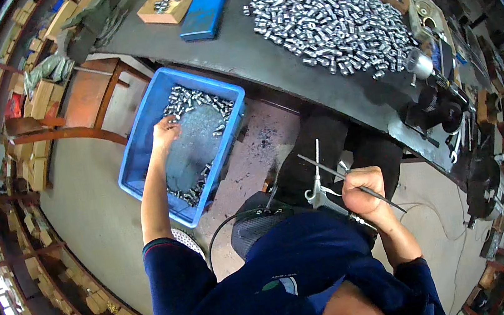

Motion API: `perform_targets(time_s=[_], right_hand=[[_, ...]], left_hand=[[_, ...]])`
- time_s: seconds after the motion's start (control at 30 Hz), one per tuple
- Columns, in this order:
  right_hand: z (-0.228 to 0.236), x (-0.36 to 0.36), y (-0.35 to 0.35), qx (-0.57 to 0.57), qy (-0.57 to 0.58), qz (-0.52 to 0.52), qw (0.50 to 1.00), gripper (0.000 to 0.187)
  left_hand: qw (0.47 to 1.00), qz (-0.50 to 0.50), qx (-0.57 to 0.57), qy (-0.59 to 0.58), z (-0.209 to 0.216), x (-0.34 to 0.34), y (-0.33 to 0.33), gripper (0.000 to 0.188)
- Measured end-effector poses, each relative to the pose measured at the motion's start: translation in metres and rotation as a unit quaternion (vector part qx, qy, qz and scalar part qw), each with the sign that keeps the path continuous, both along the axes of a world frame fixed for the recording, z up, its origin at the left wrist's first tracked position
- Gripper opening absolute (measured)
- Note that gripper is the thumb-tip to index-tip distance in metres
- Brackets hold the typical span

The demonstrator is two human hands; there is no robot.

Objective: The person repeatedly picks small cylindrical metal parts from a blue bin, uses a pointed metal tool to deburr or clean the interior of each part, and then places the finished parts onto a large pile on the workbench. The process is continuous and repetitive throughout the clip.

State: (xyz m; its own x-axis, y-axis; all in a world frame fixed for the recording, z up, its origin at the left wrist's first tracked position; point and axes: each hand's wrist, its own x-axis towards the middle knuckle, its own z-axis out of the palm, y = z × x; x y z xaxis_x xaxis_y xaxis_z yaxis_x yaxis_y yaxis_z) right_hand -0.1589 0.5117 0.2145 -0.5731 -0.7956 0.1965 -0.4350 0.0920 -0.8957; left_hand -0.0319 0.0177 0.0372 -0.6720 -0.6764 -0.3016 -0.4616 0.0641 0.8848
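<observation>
Just ahead of the torso (navy short-sleeved shirt), R hand [363, 193] is making a tight fist, fingers fully curled round a thin dark pointed rod [324, 167], which is slanting upper L to lower R, both ends sticking out. Close by, a silver metal gun-shaped tool [318, 197] w/ slim straight nozzle is showing; can't tell if R hand is also touching it.

Farther out, to L, L hand [165, 132] is hanging inside a blue rectangular plastic bin [195, 133], fingers partly curled, tips at small silvery cylindrical metal parts [185, 99]; can't tell if one is being pinched. Parts are lying loose along bin's far side & near end. L of bin, a brown wooden chair [90, 95] is standing.

Beyond, a dark grey-topped bench [233, 53] is bearing a big heap of similar silvery parts [329, 19], w/ a flat blue rectangular box [206, 11] & a shallow tan box [159, 19] sitting to its L, few parts in latter.
</observation>
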Motion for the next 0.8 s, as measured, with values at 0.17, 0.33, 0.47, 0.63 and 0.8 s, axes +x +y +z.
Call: perform_targets(time_s=[0.17, 0.33, 0.47, 0.63, 0.8], right_hand=[[-0.002, -0.001, -0.004, 0.019, -0.023, -0.005, 1.000, 0.021], [-0.001, -0.003, -0.005, 0.046, -0.064, -0.005, 0.997, 0.022], [-0.004, -0.004, -0.006, 0.062, -0.042, -0.007, 0.997, 0.020], [-0.002, -0.004, -0.006, 0.066, -0.046, -0.022, 0.997, 0.018], [0.002, -0.006, -0.004, 0.069, -0.045, -0.006, 0.997, 0.017]], left_hand=[[0.990, -0.012, -0.104, -0.096, -0.042, -0.002, -0.019, 0.038], [0.910, -0.100, -0.347, -0.205, -0.045, -0.048, -0.005, 0.039], [0.858, -0.131, -0.394, -0.302, -0.042, -0.068, -0.004, 0.036], [0.837, -0.146, -0.404, -0.338, -0.047, -0.076, -0.006, 0.032], [0.872, -0.153, -0.371, -0.279, -0.038, -0.065, -0.007, 0.033]])
